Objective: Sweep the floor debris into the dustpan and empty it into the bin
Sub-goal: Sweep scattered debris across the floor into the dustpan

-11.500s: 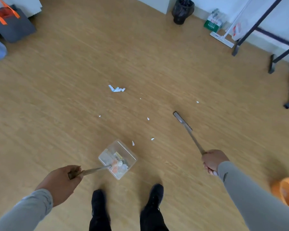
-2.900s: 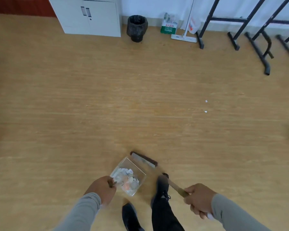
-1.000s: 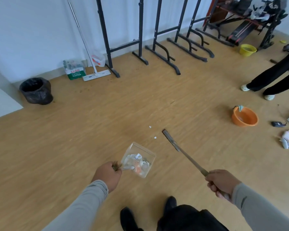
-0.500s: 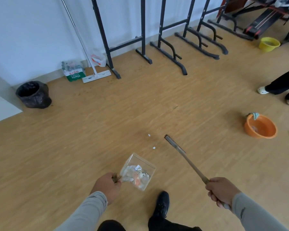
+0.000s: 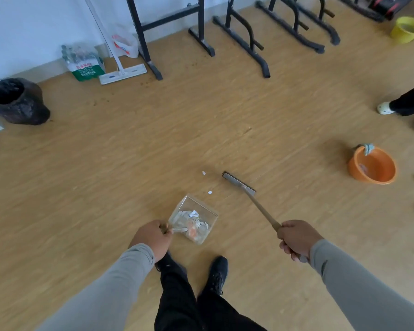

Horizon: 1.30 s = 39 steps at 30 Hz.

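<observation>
My left hand grips the short handle of a clear dustpan that holds white and orange scraps. My right hand grips the wooden handle of a broom; its dark brush head lies on the wooden floor ahead. Two small white scraps lie on the floor between the dustpan's mouth and the brush head, the farther one left of the brush tip. A black-lined bin stands far off at the left by the wall.
Black metal rack legs line the far wall, with a flat mop and a pack of bottles beside them. An orange basin sits on the right, a yellow bucket farther back. Another person's feet stand at the right edge.
The view has tipped down and moved closer to the scraps. The brush head sits just right of the two scraps, and the dustpan's mouth is nearer to them.
</observation>
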Each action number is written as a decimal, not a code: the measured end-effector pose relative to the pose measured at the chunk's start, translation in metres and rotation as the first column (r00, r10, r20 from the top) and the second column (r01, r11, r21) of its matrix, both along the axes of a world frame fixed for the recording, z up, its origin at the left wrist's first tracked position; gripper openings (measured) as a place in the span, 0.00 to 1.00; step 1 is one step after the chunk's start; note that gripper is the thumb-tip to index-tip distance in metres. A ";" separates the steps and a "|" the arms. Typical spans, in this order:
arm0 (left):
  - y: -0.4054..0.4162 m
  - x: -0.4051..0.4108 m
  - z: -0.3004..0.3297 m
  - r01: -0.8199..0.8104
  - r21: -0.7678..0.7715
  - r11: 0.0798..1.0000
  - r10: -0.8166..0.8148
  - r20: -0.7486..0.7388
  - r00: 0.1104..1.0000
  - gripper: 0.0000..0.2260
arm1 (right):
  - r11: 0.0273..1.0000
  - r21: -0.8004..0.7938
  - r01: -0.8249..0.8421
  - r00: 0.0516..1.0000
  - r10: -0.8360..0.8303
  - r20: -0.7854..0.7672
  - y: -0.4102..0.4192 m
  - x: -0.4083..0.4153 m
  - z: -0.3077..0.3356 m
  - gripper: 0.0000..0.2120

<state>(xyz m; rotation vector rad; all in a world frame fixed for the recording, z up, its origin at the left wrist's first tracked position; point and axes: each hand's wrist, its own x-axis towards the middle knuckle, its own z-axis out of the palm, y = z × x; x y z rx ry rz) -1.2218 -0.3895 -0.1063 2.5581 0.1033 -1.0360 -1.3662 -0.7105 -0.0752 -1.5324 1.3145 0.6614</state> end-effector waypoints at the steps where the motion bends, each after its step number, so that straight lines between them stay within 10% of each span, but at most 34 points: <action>1: -0.003 0.002 -0.005 -0.002 -0.001 1.000 0.002 -0.010 1.000 0.05 | 1.000 0.001 0.001 1.000 -0.001 -0.003 0.001 0.006 -0.003 0.08; 16: -0.045 0.045 -0.031 0.028 0.018 0.999 -0.029 0.046 0.999 0.04 | 0.941 0.165 -0.297 0.932 0.323 -0.164 0.003 -0.006 -0.006 0.20; 23: -0.035 0.044 -0.030 0.095 0.063 0.993 -0.099 0.059 0.993 0.06 | 0.969 0.068 -0.239 0.964 0.245 -0.103 -0.036 -0.022 0.042 0.26; 31: -0.034 0.046 -0.032 0.088 0.036 0.995 -0.089 0.055 0.994 0.07 | 0.824 -0.074 -0.562 0.814 0.535 -0.226 -0.002 -0.001 0.011 0.24; 39: -0.031 0.042 -0.029 0.114 0.026 0.993 -0.114 0.014 0.993 0.08 | 0.919 0.098 -0.381 0.896 0.393 -0.205 -0.071 -0.027 0.072 0.26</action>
